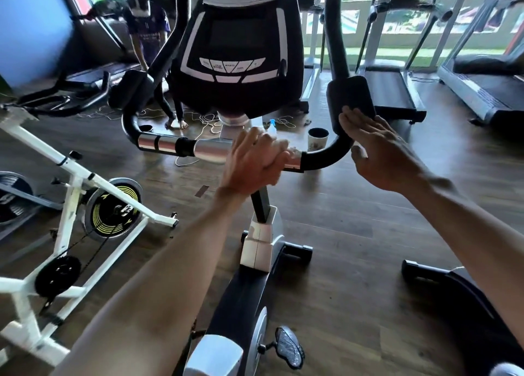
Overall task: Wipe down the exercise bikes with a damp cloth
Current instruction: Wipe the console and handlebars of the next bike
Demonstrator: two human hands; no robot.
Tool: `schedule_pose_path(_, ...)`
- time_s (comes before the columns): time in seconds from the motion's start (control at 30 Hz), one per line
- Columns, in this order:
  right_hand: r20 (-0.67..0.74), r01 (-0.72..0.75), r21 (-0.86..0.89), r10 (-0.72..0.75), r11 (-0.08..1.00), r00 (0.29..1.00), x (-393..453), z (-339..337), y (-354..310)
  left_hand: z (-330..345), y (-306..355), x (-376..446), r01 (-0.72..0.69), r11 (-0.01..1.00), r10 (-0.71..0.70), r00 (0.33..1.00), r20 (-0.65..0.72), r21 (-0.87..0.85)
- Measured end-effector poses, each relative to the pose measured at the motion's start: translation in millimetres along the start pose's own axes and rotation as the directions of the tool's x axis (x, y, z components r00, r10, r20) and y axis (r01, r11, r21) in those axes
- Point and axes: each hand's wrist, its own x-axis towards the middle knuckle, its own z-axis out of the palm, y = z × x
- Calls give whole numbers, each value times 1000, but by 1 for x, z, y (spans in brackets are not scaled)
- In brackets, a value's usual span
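At the middle of the room, the black exercise bike (241, 290) shows its chrome handlebar (209, 149), which the left hand (255, 160) grips with curled fingers, while the right hand (380, 151), fingers straight and together, touches a matte rounded pad (350, 98).

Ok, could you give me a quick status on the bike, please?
Left hand grips handlebar. Right hand open, by arm pad. No cloth visible.

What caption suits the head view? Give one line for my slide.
Left hand grips the exercise bike's handlebar while the open right hand reaches its elbow pad.
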Motion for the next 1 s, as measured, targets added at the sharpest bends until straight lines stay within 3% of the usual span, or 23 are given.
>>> schedule_pose_path(0.1, -10, -101, 138, 103, 985, 995, -9, -6, -20, -8, 20, 8, 118, 993, -117, 991, 67, 0)
schedule_pose_path(0.2, -40, -208, 423, 248, 882, 968, -28, -13, -45, -16, 62, 15, 55, 989, -55, 998, 4, -136)
schedule_pose_path(0.23, 12, -242, 569, 286, 786, 958, -37, -15, -52, -17, 80, 16, 21, 981, -24, 1000, -15, -195)
schedule_pose_path(0.3, 176, -305, 844, 310, 442, 935, -55, -22, -63, -18, 113, 19, -28, 950, 30, 1000, 0, -311)
schedule_pose_path(0.37, 270, -325, 937, 327, 125, 906, -70, -29, -64, -16, 142, 22, -57, 908, 89, 994, 58, -416)
schedule_pose_path(0.43, 258, -297, 954, 384, 45, 887, -86, -36, -58, -9, 166, 25, -64, 863, 128, 987, 96, -500)
schedule_pose_path(0.53, 185, -271, 958, 518, 94, 835, -110, -55, -39, 7, 202, 34, -48, 801, 178, 971, 161, -597)
schedule_pose_path(0.6, 90, -260, 946, 618, 191, 781, -127, -72, -20, 23, 222, 40, -73, 779, 249, 947, 200, -623)
schedule_pose_path(0.67, 12, -264, 918, 645, 295, 764, -143, -92, 5, 40, 240, 45, -56, 772, 234, 951, 201, -633)
schedule_pose_path(0.73, -28, -306, 873, 665, 380, 747, -159, -112, 36, 53, 263, 48, 84, 706, 126, 962, 242, -703)
schedule_pose_path(0.8, -82, -354, 833, 729, 424, 680, -172, -132, 65, 67, 291, 56, 250, 608, 57, 933, 356, -753)
schedule_pose_path(0.93, -184, -366, 811, 792, 457, 581, -183, -159, 111, 99, 346, 90, 496, 349, 151, 808, 570, -795)
schedule_pose_path(1.0, -212, -339, 819, 792, 464, 572, -183, -174, 135, 122, 367, 107, 568, 308, 212, 741, 637, -763)
